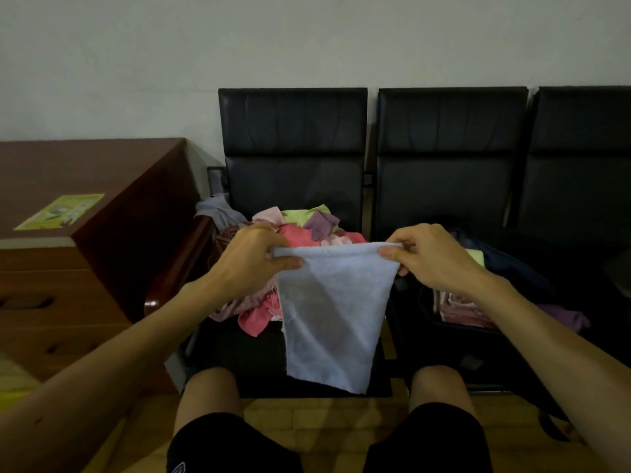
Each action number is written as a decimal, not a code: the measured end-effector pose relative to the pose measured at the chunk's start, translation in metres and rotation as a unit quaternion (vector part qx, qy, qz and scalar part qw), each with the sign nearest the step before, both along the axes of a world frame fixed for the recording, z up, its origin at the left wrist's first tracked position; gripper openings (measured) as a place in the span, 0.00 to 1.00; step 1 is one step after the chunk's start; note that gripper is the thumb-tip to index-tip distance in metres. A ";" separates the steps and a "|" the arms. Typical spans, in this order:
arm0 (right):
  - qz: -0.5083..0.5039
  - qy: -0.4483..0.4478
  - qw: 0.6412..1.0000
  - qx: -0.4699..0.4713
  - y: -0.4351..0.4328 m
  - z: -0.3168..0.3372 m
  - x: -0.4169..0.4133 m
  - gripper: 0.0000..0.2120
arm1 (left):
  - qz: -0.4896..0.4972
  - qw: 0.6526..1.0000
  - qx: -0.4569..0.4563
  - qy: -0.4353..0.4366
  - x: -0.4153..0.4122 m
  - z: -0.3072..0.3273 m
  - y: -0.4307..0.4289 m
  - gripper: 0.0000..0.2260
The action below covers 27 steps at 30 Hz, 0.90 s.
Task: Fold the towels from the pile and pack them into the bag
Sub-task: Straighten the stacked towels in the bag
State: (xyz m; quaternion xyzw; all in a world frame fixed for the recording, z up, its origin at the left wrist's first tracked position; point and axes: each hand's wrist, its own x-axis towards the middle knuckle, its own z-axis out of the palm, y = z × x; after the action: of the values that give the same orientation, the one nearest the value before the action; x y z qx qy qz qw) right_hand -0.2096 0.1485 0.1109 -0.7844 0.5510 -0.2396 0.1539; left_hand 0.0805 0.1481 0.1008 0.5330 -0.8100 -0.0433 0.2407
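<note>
A pale blue towel (333, 312) hangs in the air in front of me, held by its top edge. My left hand (254, 259) pinches its left top corner and my right hand (432, 256) pinches the right one. Behind the towel, a pile of pink, purple and yellow-green towels (307, 227) lies on the left black seat. On the seat to the right sits a dark open bag (505, 268) with folded pink and purple towels (459, 308) inside, partly hidden by my right forearm.
A row of black padded chairs (293, 138) stands against the white wall. A brown wooden desk with drawers (85, 206) is on the left, a green sheet (61, 211) on its top. My knees (211, 394) are at the seat's front edge.
</note>
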 end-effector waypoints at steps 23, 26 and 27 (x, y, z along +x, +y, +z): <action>0.039 -0.615 0.717 0.326 0.065 -0.055 0.047 0.14 | 0.028 0.628 0.435 0.645 -0.020 -0.025 -0.006 0.21; 0.025 -0.641 0.691 0.334 0.065 -0.050 0.051 0.18 | -0.053 0.520 0.430 0.736 -0.024 -0.061 0.012 0.34; 0.020 -0.650 0.682 0.335 0.064 -0.050 0.052 0.19 | -0.084 0.490 0.452 0.741 -0.026 -0.074 0.017 0.39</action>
State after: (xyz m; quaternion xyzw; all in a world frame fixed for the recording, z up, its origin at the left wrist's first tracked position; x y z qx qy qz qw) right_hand -0.1579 0.2124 0.0614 -0.3386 0.3401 -0.4854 0.7308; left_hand 0.0549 0.1648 0.0265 0.2699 -0.2435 -0.8022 0.4736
